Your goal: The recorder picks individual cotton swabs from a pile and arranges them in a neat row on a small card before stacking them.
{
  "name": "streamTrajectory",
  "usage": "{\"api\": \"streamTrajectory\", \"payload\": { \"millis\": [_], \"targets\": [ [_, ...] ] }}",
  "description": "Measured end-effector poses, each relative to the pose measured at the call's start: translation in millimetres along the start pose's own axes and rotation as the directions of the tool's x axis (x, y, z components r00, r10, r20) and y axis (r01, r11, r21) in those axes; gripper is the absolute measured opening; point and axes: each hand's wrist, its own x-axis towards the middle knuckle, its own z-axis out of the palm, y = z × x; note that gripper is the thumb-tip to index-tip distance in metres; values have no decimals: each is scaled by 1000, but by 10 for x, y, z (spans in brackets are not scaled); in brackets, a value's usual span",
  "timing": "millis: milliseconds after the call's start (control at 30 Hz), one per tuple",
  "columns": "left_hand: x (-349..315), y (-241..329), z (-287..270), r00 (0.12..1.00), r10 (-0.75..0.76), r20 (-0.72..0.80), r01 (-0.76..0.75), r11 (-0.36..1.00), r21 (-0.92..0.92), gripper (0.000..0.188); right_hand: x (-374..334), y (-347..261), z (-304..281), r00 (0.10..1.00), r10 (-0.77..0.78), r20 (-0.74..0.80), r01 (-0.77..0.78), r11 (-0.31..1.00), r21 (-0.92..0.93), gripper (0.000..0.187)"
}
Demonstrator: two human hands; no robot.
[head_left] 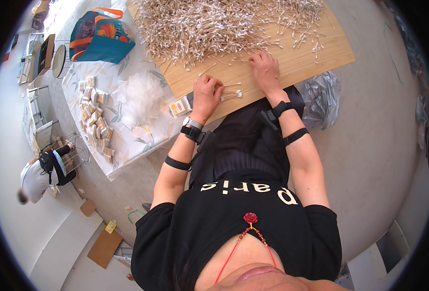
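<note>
A big heap of white-tipped cotton swabs [200,29] covers the far part of a wooden board [333,51]. My left hand [208,92] is closed at the board's near left edge. A small bunch of cotton swabs [231,93] sticks out to the right from under its fingers. Beside my left wrist lies a small pack of swabs [179,107] with a yellow and red label, partly on a dark grey piece. My right hand [265,68] is at the near edge of the heap, fingers bent and pressed together; what its fingertips hold, if anything, is too small to make out.
On the left, a table with a floral cloth [120,162] bears several small filled packs [95,121], crumpled clear plastic bags [139,97] and a teal tote bag [105,36]. A silvery plastic bag [323,97] hangs by the board's right side. Another person [37,177] bends over farther left.
</note>
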Motion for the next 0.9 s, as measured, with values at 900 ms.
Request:
{"api": "streamTrajectory", "payload": {
  "millis": [900],
  "targets": [
    [12,-185,-194,987,-105,-122,101,994,-43,12,-238,-201,-85,997,-13,82,2,992,130,13]
  ]
}}
